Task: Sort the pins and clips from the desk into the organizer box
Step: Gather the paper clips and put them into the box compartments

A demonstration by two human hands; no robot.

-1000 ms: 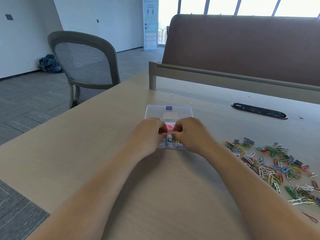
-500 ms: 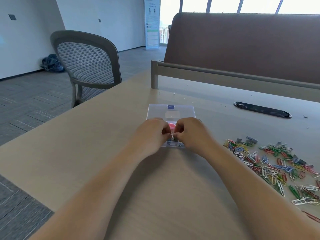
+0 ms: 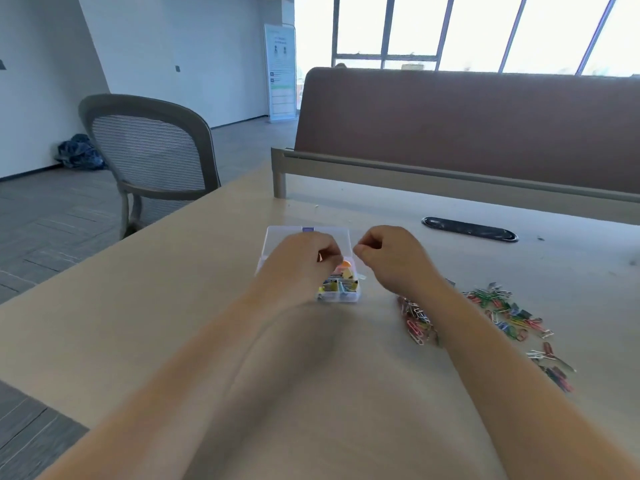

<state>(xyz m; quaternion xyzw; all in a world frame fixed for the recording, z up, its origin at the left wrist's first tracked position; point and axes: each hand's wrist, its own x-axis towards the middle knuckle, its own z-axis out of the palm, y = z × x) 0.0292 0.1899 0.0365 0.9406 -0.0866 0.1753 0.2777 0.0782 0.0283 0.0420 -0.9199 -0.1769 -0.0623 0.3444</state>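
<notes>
Left grip [image 3: 300, 258] hovers over a clear organizer box [image 3: 341, 296] with its fingers curled toward the thumb. A reddish speck shows at the fingertips, too small to identify, so whether anything is held cannot be told. Right grip [image 3: 391, 261] hangs just beside the box's right edge, fingers curled in and thumb against the forefinger. Whether it pinches anything cannot be told either.

The box sits on a pale wooden tabletop [image 3: 173, 306] in front of the person, its lid [image 3: 277, 237] open and lying back on the far side. The near compartments hold a mix of yellow, blue and dark clips, with a round orange piece [image 3: 346, 264] behind them; the left forearm covers the box's left part.

Loose paper clips [image 3: 417, 320] in red, green, blue, yellow and white are scattered across the tabletop to the right of the box, partly under the right forearm. The spread runs on toward the right edge, where a few dark binder clips [image 3: 524, 314] lie among them.

A black oval cable slot [image 3: 469, 230] is set in the tabletop beyond the clips, in front of a brown divider panel [image 3: 467, 126]. A grey mesh-backed chair [image 3: 149, 150] stands at the left edge of the tabletop, and a dark bundle [image 3: 79, 155] lies on the floor by the wall.
</notes>
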